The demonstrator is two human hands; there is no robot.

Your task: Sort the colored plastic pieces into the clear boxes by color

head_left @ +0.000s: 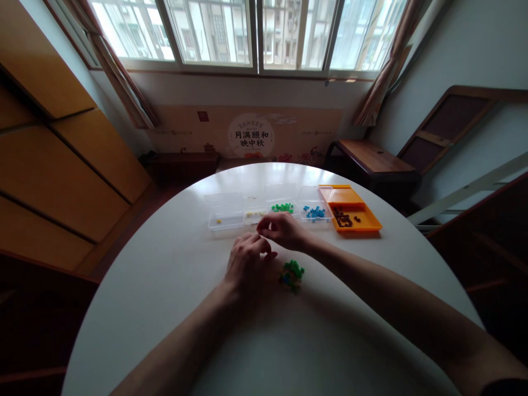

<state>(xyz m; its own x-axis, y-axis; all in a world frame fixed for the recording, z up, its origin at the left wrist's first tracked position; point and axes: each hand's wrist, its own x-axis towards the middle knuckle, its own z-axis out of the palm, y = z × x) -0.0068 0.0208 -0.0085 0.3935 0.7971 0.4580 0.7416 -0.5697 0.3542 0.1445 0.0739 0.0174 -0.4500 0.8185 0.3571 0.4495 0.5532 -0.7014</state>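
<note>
The right hand (284, 230) has its fingers pinched nearly shut, perhaps on a tiny piece too small to make out; the left hand (247, 264) rests curled on the counter (165, 286), holding nothing visible. The small green brick model (292, 275) sits just beside it, so a nudge from the wrist might topple it, and a dropped piece could skitter toward the clear trays (226, 216).
</note>
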